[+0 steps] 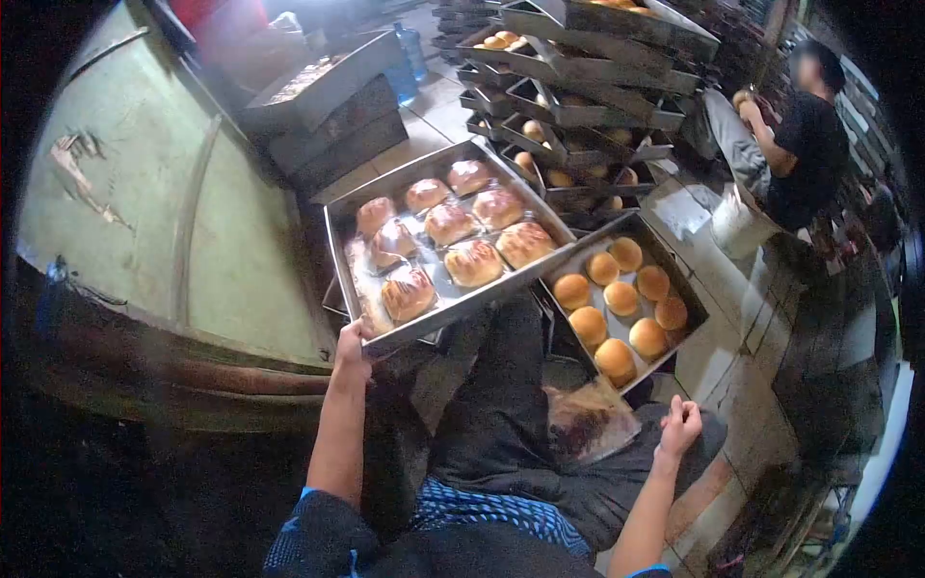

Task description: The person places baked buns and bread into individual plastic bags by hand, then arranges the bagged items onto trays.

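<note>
My left hand [353, 349] grips the near left corner of a metal tray [438, 321], which tilts in front of me. Several browned buns [449, 223] in clear, shiny wrapping sit in it. To the right, a second metal tray [686, 279] holds several round, unwrapped buns [621, 298]. My right hand [680, 424] hovers above my right thigh with its fingers curled in; whether anything is pinched in them is too small to tell. Close by, a stack of clear plastic bags [593, 419] with dark print rests on my lap.
Tall, uneven stacks of trays [588, 67] with buns rise ahead. A pale green panel [125, 183] stands at left, near large grey boxes [328, 116] and a blue water bottle [412, 53]. At right, another person [805, 144] sits beside a white bucket [740, 223].
</note>
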`<state>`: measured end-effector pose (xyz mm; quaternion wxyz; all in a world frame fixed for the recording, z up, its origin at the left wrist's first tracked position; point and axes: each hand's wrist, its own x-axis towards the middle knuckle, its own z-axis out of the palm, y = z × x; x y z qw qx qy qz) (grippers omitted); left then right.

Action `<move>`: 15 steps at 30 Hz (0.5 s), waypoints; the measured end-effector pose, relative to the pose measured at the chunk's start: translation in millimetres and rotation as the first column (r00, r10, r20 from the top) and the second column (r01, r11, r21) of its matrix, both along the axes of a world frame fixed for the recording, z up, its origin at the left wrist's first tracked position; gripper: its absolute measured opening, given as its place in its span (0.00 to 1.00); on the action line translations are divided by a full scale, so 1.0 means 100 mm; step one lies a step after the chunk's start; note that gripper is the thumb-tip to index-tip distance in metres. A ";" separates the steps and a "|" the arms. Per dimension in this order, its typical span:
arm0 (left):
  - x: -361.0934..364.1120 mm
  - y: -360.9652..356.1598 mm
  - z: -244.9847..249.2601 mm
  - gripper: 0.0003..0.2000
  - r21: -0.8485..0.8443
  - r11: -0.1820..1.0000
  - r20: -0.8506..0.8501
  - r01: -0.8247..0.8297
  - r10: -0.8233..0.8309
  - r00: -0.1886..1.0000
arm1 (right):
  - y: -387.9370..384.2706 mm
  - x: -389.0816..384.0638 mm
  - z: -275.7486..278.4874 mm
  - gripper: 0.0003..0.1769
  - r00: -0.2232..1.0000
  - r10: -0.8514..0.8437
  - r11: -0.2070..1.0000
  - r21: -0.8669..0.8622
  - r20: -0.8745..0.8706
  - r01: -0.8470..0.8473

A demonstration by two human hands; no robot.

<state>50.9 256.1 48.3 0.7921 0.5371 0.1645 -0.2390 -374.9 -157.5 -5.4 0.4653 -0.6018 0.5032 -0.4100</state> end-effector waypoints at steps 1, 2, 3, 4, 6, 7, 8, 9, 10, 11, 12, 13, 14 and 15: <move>0.30 0.13 -0.34 0.08 -0.022 1.000 0.023 0.019 -0.018 1.000 | -0.02 0.00 -0.03 0.16 1.000 0.008 1.000 0.014 -0.007 -0.008; 0.46 0.18 -0.50 0.08 0.048 0.999 0.046 -0.023 0.020 0.999 | -0.09 -0.06 -0.04 0.16 1.000 -0.003 0.991 -0.134 -0.022 0.000; 0.61 0.23 -0.63 0.08 0.117 0.991 0.074 -0.061 0.053 0.996 | -0.11 -0.10 0.03 0.15 0.999 -0.025 0.960 -0.278 -0.031 0.015; 0.73 0.26 -0.73 0.09 0.121 0.985 0.079 -0.119 0.110 0.991 | -0.06 -0.15 0.44 0.13 0.979 -0.093 0.936 -0.352 -0.180 0.024; 0.91 0.36 -0.92 0.09 0.119 0.975 0.069 -0.187 0.180 0.981 | -0.15 -0.60 0.82 0.16 0.975 -0.222 0.971 -0.091 -0.015 0.219; 0.96 0.41 -1.02 0.09 0.118 0.970 0.051 -0.215 0.210 0.976 | -0.48 -1.18 0.63 0.18 0.903 -0.291 0.956 0.141 0.316 0.259; 0.97 0.47 -1.10 0.09 0.118 0.972 0.027 -0.205 0.203 0.979 | -0.54 -1.56 0.78 0.19 0.854 -0.169 0.979 0.185 0.492 0.087; 1.12 0.66 -1.48 0.07 0.045 0.983 0.042 -0.179 0.177 0.983 | -0.57 -1.82 0.85 0.20 0.675 0.019 0.948 0.201 0.738 -0.247; 1.10 0.72 -1.57 0.07 0.059 0.979 -0.003 -0.193 0.194 0.981 | -0.53 -2.03 0.79 0.21 0.650 -0.108 0.912 0.336 0.753 -0.237; 1.06 0.74 -1.61 0.07 0.074 0.976 -0.049 -0.207 0.211 0.976 | -0.47 -2.27 0.66 0.23 0.621 -0.236 0.856 0.462 0.748 -0.231; 1.00 0.76 -1.60 0.07 0.101 0.984 -0.051 -0.145 0.151 0.987 | -0.39 -2.52 0.23 0.23 0.905 -0.135 0.884 0.461 0.403 -0.073; 0.98 0.78 -1.69 0.07 0.130 0.985 -0.070 -0.115 0.125 0.990 | -0.31 -2.77 -0.21 0.23 0.998 -0.045 0.899 0.433 -0.043 0.059; 0.95 0.81 -1.77 0.08 0.157 0.984 -0.089 -0.087 0.101 0.991 | -0.19 -2.92 -0.44 0.22 0.897 0.028 0.880 0.437 -0.441 0.187; 0.92 0.86 -1.84 0.08 0.184 0.981 -0.109 -0.059 0.080 0.991 | -0.06 -2.94 -0.58 0.21 0.791 0.107 0.838 0.483 -0.603 0.255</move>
